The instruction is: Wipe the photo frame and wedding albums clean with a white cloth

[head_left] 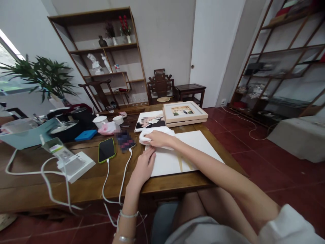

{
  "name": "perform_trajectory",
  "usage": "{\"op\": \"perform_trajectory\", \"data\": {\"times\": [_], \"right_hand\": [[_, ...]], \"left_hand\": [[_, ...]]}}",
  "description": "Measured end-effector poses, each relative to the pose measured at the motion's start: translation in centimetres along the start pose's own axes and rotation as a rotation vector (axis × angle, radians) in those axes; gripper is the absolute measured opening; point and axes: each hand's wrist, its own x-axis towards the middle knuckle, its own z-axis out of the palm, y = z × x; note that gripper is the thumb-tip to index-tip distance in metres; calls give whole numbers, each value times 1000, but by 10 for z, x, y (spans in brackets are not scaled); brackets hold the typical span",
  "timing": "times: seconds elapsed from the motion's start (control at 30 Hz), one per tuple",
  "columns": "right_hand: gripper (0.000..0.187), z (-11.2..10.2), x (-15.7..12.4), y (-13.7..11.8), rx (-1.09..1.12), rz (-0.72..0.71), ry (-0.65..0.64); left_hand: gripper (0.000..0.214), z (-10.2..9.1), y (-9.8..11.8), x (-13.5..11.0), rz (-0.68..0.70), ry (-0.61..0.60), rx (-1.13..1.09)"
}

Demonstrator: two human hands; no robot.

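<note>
A white rectangular board (pixel 203 142) lies flat on the wooden table in front of me, with tan strips (pixel 180 164) running across it. My right hand (pixel 160 139) grips a bunched white cloth (pixel 145 136) and presses it onto the board's far left part. Closer to me, my left hand (pixel 146 163) rests along the board's left edge, its fingers stretched out flat; the fingertips come close to the cloth. My right forearm crosses over the board and hides some of it.
Behind the board are stacked picture frames (pixel 185 114) and a photo print (pixel 149 121). Two phones, one in a green case (pixel 107 150), lie to the left with white cables (pixel 103 189). A white box (pixel 77 167), a lidded pan (pixel 64 127) and a blue basin (pixel 30 135) stand further left.
</note>
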Motion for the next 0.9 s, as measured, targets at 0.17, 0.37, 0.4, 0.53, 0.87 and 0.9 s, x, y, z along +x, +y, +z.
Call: {"op": "perform_trajectory", "data": {"times": [0.17, 0.37, 0.4, 0.53, 0.87, 0.9], "right_hand": [[26, -4, -14, 14, 24, 46, 3], [32, -19, -87, 66, 20, 197, 15], [32, -20, -100, 74, 14, 231, 24], [32, -20, -146, 85, -16, 311, 35], [25, -27, -232, 11, 104, 248, -151], [25, -29, -235, 8, 122, 249, -164]], "left_hand": [[37, 1, -2, -1, -14, 7, 18], [36, 3, -1, -3, -47, 6, 12], [36, 3, -1, -3, -52, 7, 9], [37, 3, 0, -2, -65, 11, 22], [38, 2, 0, -2, -48, -3, 58], [37, 2, -1, -1, -45, -2, 61]]}}
